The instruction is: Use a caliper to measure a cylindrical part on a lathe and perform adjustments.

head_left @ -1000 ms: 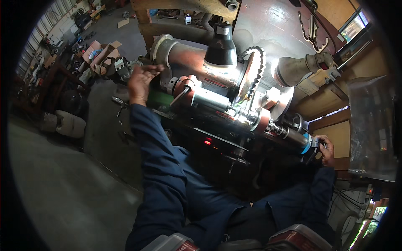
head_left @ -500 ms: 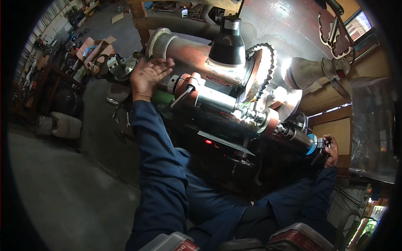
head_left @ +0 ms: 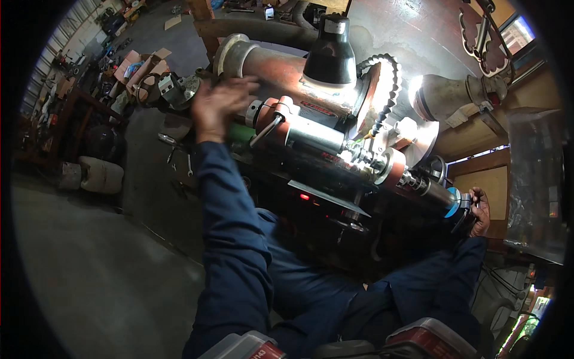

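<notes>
A bench machine with a long horizontal steel spindle and a reddish collar lies across the view. My left hand, blurred by motion, is raised beside its left end; the fingers are stretched out and hold nothing. My right hand is at the far right end, its fingers curled at the grey end piece just past a blue ring. Part of that grip is hidden. A black work lamp lights the middle of the spindle from above.
Behind the spindle lies a large reddish pipe-shaped body. A ribbed hose curves down beside a grey flanged fitting. Wrenches lie left of the machine. Cardboard boxes and a gas cylinder stand farther left.
My left hand has turned from an upward-facing palm and is now smeared by motion. The whole view has shifted slightly. My right hand stays at the spindle's right end.
</notes>
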### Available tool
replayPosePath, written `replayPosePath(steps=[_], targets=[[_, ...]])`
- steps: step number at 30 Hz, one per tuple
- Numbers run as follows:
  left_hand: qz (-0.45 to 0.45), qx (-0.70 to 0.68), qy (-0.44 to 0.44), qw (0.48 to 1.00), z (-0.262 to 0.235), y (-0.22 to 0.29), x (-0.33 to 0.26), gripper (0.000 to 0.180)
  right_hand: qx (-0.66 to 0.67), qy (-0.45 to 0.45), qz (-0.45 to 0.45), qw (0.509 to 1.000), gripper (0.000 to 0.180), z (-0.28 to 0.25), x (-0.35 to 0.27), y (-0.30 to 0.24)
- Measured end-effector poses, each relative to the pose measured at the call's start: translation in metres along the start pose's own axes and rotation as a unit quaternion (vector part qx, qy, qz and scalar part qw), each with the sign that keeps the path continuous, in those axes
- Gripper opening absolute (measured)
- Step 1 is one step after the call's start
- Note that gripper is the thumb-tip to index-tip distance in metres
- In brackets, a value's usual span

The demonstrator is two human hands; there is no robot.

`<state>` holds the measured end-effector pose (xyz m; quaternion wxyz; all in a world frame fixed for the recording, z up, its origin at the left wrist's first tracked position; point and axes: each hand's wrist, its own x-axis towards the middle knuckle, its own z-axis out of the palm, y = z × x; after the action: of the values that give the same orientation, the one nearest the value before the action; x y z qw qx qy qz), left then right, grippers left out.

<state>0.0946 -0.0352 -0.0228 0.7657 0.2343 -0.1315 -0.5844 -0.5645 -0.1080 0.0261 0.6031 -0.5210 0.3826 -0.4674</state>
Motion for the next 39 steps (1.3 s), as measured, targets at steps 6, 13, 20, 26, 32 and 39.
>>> replayPosePath(steps=[6,13,20,26,32,39], targets=[[-0.047,0.259,-0.015,0.965,0.023,-0.027,-0.004,0.033,0.001,-0.01,-0.008,1.0,0.057,0.001,0.002,0.003],[0.292,0.642,-0.074,0.705,0.07,-0.048,-0.011,0.026,-0.041,0.026,-0.016,0.999,0.06,0.001,-0.002,-0.004],[0.25,0.783,-0.053,0.568,0.088,-0.059,-0.024,0.051,-0.092,-0.028,0.071,0.993,0.05,0.01,0.005,-0.021],[0.14,0.776,-0.05,0.613,0.095,-0.055,-0.02,0.045,-0.212,-0.073,0.05,0.973,0.038,-0.057,0.07,-0.033],[0.15,0.796,-0.024,0.587,0.098,-0.055,-0.024,0.024,-0.23,0.061,0.027,0.971,0.039,-0.06,0.068,-0.004],[0.176,0.775,-0.022,0.607,0.099,-0.059,-0.023,0.013,-0.368,0.528,-0.164,0.748,0.042,-0.001,-0.076,0.083]])
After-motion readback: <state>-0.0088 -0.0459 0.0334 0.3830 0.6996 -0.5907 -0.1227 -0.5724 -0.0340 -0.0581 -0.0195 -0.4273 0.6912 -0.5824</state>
